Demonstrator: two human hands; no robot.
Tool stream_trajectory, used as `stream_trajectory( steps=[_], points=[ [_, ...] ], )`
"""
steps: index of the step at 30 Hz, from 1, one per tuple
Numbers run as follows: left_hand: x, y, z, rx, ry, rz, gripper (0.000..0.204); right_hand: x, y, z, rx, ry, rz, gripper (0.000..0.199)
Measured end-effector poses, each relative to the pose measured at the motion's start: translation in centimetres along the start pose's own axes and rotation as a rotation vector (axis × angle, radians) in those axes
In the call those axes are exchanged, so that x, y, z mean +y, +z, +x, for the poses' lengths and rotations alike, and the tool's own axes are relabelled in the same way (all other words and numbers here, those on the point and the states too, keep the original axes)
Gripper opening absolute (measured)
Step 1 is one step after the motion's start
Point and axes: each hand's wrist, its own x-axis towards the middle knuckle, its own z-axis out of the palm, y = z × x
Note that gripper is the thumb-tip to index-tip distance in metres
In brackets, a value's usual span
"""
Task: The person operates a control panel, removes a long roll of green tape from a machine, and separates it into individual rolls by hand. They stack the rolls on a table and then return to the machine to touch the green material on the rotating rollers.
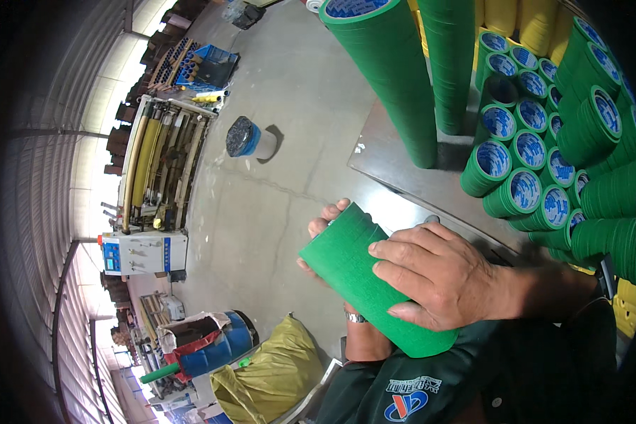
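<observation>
Both hands on one green roll (360, 268); it slants across the body, one end up and left, the other near the dark shirt (537, 374). Left hand (319, 225) mostly hidden behind the roll: gripping, fingertips showing past its upper end, palm out of sight. Right hand (445, 275) lies curved across the roll's near side, fingers slightly spread, thumb lower, all touching; cannot tell whether it squeezes or merely rests.

Roll: cylindrical, matte, faintly grained; stepped edges ring the upper end. Metal-link band (357, 317) on the left wrist.

Beyond the hands, a smooth grey tabletop (371, 152). Two tall green columns (385, 78) stand on it; right of them, packed short green cylinders (498, 159), cores lined with blue-and-white print. Floor (254, 212) hard, grey, cracked. Lower left: creased yellow-green sack (279, 367), rounded blue drum (215, 353).
</observation>
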Motion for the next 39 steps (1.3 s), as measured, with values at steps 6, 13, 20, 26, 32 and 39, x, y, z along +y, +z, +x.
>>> stream_trajectory(
  steps=[6, 13, 20, 26, 32, 39],
  points=[
    [-0.7, 0.8, 0.1, 0.057, 0.056, 0.102, 0.063, 0.5, 0.5, 0.4, 0.046, 0.028, 0.001, 0.072],
    [-1.1, 1.1, 0.7, -0.014, 0.058, 0.066, 0.059, 0.6, 0.3, 0.9, 0.034, 0.052, -0.006, 0.075],
    [-1.3, 1.4, 0.7, -0.017, 0.033, 0.036, 0.058, 0.8, 0.2, 1.2, 0.06, 0.036, -0.036, 0.066],
    [-1.5, 1.4, 0.9, -0.071, 0.011, 0.026, 0.058, 1.0, -0.7, 1.9, 0.106, -0.01, -0.084, 0.056],
    [-1.8, 1.6, 1.1, -0.122, -0.038, 0.009, 0.064, 1.4, -0.6, 2.3, 0.087, 0.0, -0.089, 0.052],
    [-1.6, -3.9, -0.2, -0.031, -0.242, -0.012, 0.064, 2.7, 0.8, -0.1, 0.152, 0.053, 0.093, 0.07]
  ],
)
